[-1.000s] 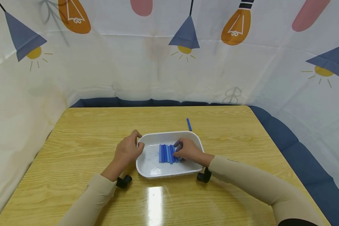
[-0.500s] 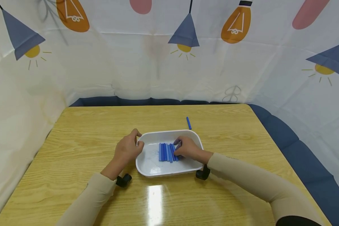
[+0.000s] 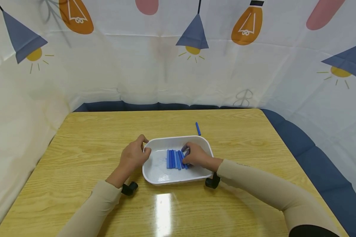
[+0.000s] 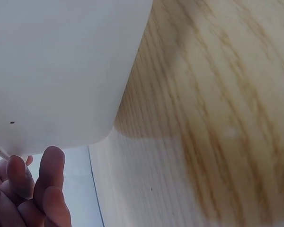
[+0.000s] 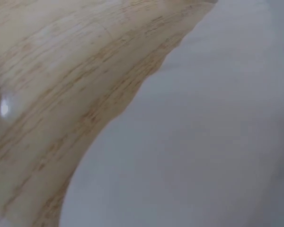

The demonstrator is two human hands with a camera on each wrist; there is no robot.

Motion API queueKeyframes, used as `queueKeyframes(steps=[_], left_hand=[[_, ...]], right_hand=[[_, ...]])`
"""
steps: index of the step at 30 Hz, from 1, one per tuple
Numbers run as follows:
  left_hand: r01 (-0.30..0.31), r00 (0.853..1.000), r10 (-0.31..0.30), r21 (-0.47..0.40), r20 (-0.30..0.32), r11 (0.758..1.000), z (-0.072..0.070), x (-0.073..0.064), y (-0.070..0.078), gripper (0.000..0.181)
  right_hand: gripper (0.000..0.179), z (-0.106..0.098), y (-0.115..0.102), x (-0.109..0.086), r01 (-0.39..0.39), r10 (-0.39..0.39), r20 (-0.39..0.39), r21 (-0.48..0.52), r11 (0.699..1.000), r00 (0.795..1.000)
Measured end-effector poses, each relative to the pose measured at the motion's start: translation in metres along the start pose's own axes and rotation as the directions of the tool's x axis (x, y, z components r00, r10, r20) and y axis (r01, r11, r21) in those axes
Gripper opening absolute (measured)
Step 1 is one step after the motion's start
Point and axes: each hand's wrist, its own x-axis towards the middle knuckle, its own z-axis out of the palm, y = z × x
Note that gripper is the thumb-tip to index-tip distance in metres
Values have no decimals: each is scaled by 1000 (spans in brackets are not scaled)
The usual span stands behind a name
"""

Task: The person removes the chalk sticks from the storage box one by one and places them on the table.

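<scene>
A white rectangular tray (image 3: 158, 176) stands on the table, and my left hand (image 3: 134, 156) holds its left rim between thumb and fingers. In the left wrist view, fingers (image 4: 52, 172) curl up against the tray's edge. Inside the tray, several slim blue sticks (image 3: 174, 159), which look like chalk, lie side by side in a row of lighter and darker blues. My right hand (image 3: 197, 155) reaches in over the right rim and pinches a blue stick at the row's right end, partly hidden by the fingers. Its fingertips look stained blue. In the right wrist view, only tray wall and table appear.
One more blue stick (image 3: 198, 128) lies on the wooden table (image 3: 95, 141) just behind the tray. Faint blue smudges mark the tray floor. Behind the table hangs a white printed cloth (image 3: 136, 72), with dark blue padding (image 3: 311, 164) along the right side.
Very little differs. The head view has tilted slightly, and the right thumb and fingers have shifted a touch at the row's right end. The left hand keeps its place on the rim.
</scene>
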Motion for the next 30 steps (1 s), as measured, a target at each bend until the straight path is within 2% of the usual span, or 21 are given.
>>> queueKeyframes(steps=[12, 30], left_hand=[[-3, 999, 1, -39, -51, 999, 2, -3, -2, 30], [-30, 996, 27, -38, -81, 999, 3, -4, -3, 29]], right_hand=[[45, 0, -3, -4, 3, -3, 4, -38, 999, 1000], [47, 1, -4, -9, -3, 3, -4, 14, 1000, 1000]])
